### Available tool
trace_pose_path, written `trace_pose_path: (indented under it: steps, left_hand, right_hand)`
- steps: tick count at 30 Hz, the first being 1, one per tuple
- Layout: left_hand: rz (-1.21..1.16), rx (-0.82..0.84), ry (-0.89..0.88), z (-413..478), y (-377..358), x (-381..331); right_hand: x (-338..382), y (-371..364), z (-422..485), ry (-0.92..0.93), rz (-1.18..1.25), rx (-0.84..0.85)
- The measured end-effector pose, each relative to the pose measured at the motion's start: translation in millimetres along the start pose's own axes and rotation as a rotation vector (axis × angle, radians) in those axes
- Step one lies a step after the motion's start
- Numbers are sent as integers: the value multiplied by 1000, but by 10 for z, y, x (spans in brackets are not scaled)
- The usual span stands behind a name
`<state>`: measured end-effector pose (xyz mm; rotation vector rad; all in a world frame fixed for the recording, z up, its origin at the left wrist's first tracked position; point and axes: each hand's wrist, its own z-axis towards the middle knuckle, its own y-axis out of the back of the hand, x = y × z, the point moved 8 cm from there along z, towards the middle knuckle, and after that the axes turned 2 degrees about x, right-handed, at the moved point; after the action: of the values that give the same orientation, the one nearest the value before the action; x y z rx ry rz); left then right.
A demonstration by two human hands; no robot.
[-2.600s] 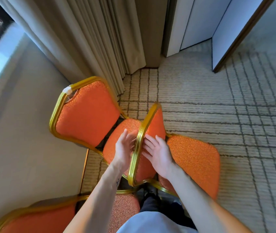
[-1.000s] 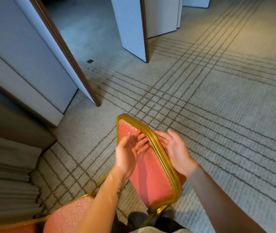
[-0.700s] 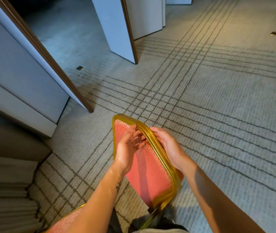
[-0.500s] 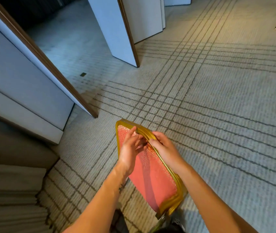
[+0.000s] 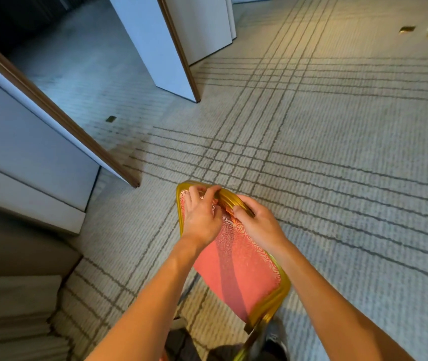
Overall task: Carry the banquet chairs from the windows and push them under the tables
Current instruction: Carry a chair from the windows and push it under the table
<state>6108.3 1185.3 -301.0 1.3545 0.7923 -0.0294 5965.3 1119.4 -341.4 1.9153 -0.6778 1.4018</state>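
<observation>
A hotel function room or banquet hall

The floor was wall-to-wall carpet (image 5: 338, 142) in pale grey-beige, woven with crossing bands of dark lines, the kind laid in large event spaces. Tall folding partition panels (image 5: 155, 45) with pale faces and brown wooden edges stood part-open, dividing the hall into sections. A chair (image 5: 236, 267) with a gold metal frame and patterned red padding matched banquet seating. Heavy pleated curtains (image 5: 12, 321) hung at the lower left.

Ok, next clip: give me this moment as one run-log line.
stage: carrying chair | left hand: gripping top rail of chair | right hand: gripping same rail | surroundings: carpet, partition panels | tables: none in view
</observation>
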Motion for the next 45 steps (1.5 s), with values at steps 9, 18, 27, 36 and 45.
trace_pose_path:
  steps: [9, 18, 27, 36, 45]
  left_hand:
    - [87, 70, -182, 324, -178, -58]
    - [311, 163, -396, 812, -296, 38]
    - [289, 301, -352, 1271, -237, 154]
    - [257, 244, -304, 1677, 32, 585]
    - [213, 245, -267, 1904, 96, 742]
  right_hand:
    - [30, 42, -19, 43, -243, -53]
    - [62, 28, 140, 36, -484, -215]
    - [107, 87, 370, -169, -811, -347]
    - [558, -169, 939, -171, -1113, -409]
    - [637, -213, 1259, -152, -1152, -406]
